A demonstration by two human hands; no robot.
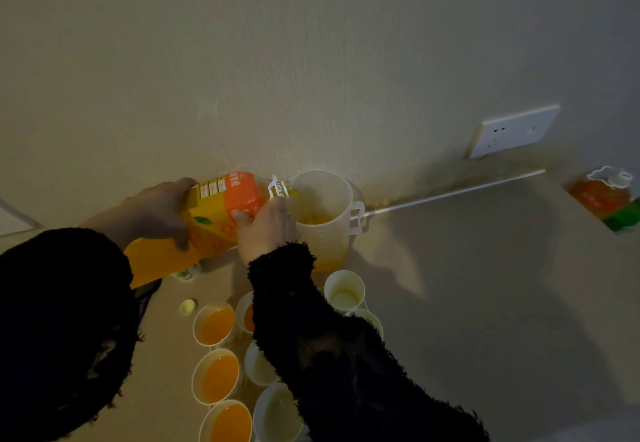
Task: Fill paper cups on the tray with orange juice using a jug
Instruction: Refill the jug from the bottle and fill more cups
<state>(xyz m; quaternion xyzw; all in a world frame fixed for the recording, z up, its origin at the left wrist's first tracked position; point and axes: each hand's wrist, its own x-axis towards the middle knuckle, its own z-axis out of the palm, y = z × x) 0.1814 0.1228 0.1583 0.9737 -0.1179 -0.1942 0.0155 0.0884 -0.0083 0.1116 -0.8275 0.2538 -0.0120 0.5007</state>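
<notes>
A large orange juice bottle [221, 213] lies tipped on its side, its neck over the rim of a clear plastic jug [322, 206] by the wall. Juice runs into the jug, which holds a little orange liquid. My left hand [157, 211] grips the bottle's body from above. My right hand [265, 225] holds the bottle near its shoulder. Below stand several paper cups: three on the left [218, 377] hold juice, while one at the right [344, 291] and others beside my right sleeve look unfilled. No tray can be made out under them.
A second juice bottle [606, 199] stands at the far right by the wall. A wall socket [512, 131] sits above the tabletop edge. A yellow bottle cap [187, 306] lies left of the cups. Black fuzzy sleeves cover both arms and hide some cups.
</notes>
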